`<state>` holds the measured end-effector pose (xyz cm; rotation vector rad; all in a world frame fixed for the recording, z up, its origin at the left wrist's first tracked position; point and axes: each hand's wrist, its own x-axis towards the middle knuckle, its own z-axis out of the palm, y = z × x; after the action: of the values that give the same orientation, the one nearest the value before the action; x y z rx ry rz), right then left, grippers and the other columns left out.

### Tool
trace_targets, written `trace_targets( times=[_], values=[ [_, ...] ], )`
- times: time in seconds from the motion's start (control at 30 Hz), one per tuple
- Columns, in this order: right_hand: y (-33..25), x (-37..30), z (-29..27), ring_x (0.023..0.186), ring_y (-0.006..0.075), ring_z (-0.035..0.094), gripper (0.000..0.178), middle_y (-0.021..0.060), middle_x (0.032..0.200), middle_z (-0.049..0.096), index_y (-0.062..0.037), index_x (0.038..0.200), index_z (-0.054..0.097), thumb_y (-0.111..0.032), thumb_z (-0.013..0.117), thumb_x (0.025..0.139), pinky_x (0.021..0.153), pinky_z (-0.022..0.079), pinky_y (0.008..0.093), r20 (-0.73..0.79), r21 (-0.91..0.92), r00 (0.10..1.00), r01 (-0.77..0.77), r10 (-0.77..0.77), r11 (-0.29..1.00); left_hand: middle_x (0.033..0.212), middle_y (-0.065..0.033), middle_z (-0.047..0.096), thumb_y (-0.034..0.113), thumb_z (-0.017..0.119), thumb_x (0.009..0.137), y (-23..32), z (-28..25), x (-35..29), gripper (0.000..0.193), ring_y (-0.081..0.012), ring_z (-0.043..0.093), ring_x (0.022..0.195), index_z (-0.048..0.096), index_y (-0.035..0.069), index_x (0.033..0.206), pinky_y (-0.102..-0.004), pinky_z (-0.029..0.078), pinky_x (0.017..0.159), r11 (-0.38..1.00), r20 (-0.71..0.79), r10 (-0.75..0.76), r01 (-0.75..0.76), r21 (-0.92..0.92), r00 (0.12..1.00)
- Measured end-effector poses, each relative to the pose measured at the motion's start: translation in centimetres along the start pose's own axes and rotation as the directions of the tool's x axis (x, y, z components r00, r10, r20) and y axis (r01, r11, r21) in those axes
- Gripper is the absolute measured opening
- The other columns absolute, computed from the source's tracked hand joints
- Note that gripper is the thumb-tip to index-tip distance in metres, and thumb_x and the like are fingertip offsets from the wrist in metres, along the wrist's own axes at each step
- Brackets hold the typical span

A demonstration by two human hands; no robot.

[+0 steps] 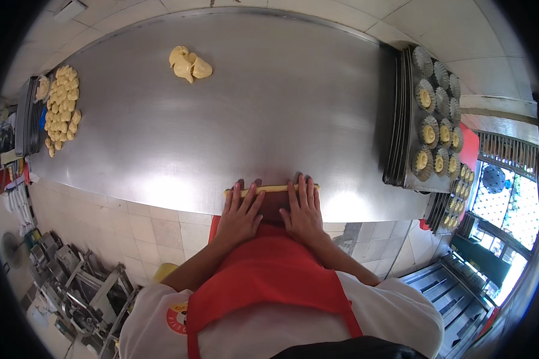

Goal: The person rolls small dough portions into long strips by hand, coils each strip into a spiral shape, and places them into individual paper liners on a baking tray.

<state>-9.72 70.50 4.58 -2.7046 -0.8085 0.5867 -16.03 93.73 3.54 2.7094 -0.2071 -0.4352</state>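
Note:
A thin rope of pale yellow dough (273, 189) lies crosswise near the front edge of the steel table. Across its left part rest the fingers of my left hand (239, 216), stretched out and slightly apart. My right hand (303, 214) lies flat on the right part in the same way, its thumb angled inward. Between the two hands the middle of the rope shows; its ends reach just past my outer fingers. Farther off, left of centre, sits a loose, folded lump of the same dough (190, 64).
Many small dough pieces (63, 110) are heaped at the table's left end beside stacked dark trays (27, 119). On the right, a tray stack (399, 119) carries fluted metal tins (429, 131), several with dough coils inside. More filled tins (455, 206) stand lower right. Machinery (81, 293) stands lower left.

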Motion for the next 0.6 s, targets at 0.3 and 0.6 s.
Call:
trace_targets(
  times=[0.3, 0.6],
  values=[
    [5.2, 25.0, -7.3, 0.163, 0.0506, 0.013, 0.087, 0.0257, 0.178, 0.015, -0.0003, 0.17, 0.025, -0.061, 0.04, 0.11, 0.132, 0.01, 0.0607, -0.459, -0.13, 0.876, -0.234, 0.15, 0.964, 0.178, -0.0244, 0.016, 0.053, 0.042, 0.111, -9.8, -7.3, 19.8, 0.074, -0.0511, 0.012, 0.163, 0.025, 0.014, 0.172, -0.0632, 0.01, 0.132, 0.963, -0.507, -0.138, 0.235, 0.134, 0.851],
    [0.6, -0.5, 1.6, 0.161, 0.0431, 0.025, 0.066, 0.0125, 0.175, 0.03, -0.0125, 0.164, 0.041, -0.035, 0.06, 0.106, 0.128, 0.024, 0.0617, -0.155, -0.151, 0.987, -0.066, 0.042, 0.986, 0.172, -0.0244, 0.031, 0.028, 0.067, 0.099, -4.7, -1.4, -3.5, 0.08, -0.047, 0.024, 0.161, 0.032, 0.002, 0.166, -0.0575, 0.026, 0.13, 0.995, -0.152, 0.081, -0.089, -0.049, 0.985]
  ],
)
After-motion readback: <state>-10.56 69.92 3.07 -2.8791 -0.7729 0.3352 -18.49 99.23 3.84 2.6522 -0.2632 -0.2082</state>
